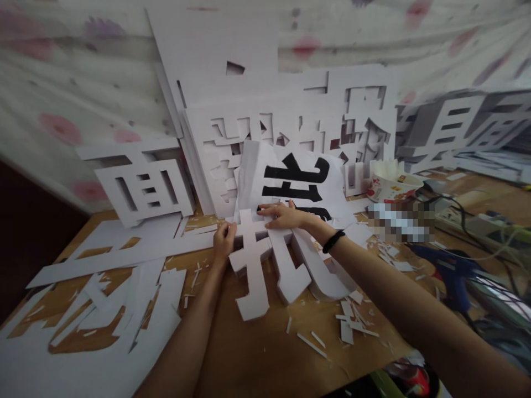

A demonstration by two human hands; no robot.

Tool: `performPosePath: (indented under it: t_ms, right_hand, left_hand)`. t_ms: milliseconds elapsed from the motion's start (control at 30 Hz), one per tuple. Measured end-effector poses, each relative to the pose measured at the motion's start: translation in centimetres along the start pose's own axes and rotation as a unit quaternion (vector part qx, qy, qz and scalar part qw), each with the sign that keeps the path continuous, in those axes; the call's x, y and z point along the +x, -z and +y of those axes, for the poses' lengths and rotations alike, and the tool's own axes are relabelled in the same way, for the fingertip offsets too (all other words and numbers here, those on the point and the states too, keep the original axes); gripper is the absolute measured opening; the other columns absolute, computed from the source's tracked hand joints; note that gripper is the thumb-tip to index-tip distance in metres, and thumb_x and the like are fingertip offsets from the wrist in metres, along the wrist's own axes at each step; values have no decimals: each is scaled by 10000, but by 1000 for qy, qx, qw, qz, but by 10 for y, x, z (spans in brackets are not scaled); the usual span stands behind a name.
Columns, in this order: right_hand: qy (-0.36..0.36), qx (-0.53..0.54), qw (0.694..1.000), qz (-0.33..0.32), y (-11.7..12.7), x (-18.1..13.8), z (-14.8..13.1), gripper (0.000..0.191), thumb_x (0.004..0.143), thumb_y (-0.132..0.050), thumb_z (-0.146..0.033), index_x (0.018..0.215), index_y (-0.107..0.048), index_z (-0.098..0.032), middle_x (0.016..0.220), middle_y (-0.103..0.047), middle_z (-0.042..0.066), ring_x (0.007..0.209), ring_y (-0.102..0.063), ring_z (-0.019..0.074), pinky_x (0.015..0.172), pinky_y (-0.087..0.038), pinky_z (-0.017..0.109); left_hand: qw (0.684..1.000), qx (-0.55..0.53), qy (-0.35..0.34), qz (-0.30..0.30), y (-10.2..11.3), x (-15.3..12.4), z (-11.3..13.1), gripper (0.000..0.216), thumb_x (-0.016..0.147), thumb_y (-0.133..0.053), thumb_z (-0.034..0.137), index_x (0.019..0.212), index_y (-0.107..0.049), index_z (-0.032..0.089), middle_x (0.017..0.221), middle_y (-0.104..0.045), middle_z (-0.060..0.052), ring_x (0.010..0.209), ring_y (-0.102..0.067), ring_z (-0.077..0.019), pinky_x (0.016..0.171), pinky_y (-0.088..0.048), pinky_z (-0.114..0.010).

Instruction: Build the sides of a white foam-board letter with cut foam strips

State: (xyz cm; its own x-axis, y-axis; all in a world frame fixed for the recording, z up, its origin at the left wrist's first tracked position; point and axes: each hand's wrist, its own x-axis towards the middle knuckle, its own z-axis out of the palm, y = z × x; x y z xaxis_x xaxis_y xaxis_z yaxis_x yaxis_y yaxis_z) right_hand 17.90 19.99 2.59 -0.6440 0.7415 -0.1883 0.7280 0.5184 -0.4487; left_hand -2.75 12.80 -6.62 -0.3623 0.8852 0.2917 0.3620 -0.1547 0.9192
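The wooden table (236, 365) spread beneath everything, and the tall white cut-out boards (249, 50) leaned upright along its far side. From the near right the right forearm (385, 293) reached diagonally up and leftward; the left forearm (186, 337) rose more steeply from the near left. The printed sheet (251, 174), with its bold black strokes, stood between the boards and the hands. Just in front of it, in the table's middle, lay the thick white character (254, 262), between the two forearms. The right hand (284, 215) was turned palm down across the character's upper end, its fingers extended leftward and slightly apart. The left hand (224, 241) was curled at the character's upper left edge, its thumb and fingertips close together; whether they pinched that edge I could not tell. A black band (333, 241) circled the right wrist. White offcuts (352, 323) lay near the character's right side.
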Motion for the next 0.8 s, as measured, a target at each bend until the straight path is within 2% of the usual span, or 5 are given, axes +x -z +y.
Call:
performPosePath:
  t_ms: [367, 500, 600, 667, 800]
  right_hand:
    - [31, -13, 999, 10, 0, 3, 7, 611, 786, -680, -272, 1378, -554, -355, 1555, -379, 19, 1436, -292, 370, 1138, -17, 699]
    - [53, -29, 997, 48, 0, -4, 7, 488, 845, -597, -250, 1332, -605, -280, 1516, -445, 47, 1398, -379, 314, 1161, -155, 619]
    - [70, -60, 991, 93, -7, -18, 5, 441, 884, -495, -190, 1304, -628, -211, 1493, -477, 75, 1397, -373, 288, 1146, -252, 535]
    - [77, -84, 987, 115, -16, -29, 3, 469, 885, -449, -156, 1323, -611, -203, 1491, -479, 74, 1400, -344, 315, 1127, -251, 568]
    - [87, -127, 977, 148, -31, -43, -7, 506, 876, -404, -124, 1349, -576, -179, 1505, -456, 99, 1388, -302, 379, 1098, -148, 677]
  left_hand:
    - [1000, -9, -7, 4, -1, 1, -3, 300, 800, -499, 432, 599, -408, 229, 611, -442, 34, 649, -443, -164, 636, -363, -280]
    - [1000, -13, -3, 8, 0, -1, 3, 287, 779, -501, 442, 603, -428, 227, 610, -468, 28, 641, -458, -170, 632, -371, -285]
    - [1000, -16, -5, 13, 0, -1, 5, 296, 780, -501, 447, 597, -425, 227, 600, -469, 29, 629, -454, -168, 618, -369, -282]
    - [1000, -19, -6, 15, 0, -2, 4, 302, 779, -506, 448, 594, -408, 231, 594, -456, 33, 624, -444, -165, 611, -361, -278]
    - [1000, -25, -5, 12, -1, -1, 0, 294, 774, -507, 453, 606, -417, 230, 617, -459, 30, 641, -447, -166, 629, -362, -277]
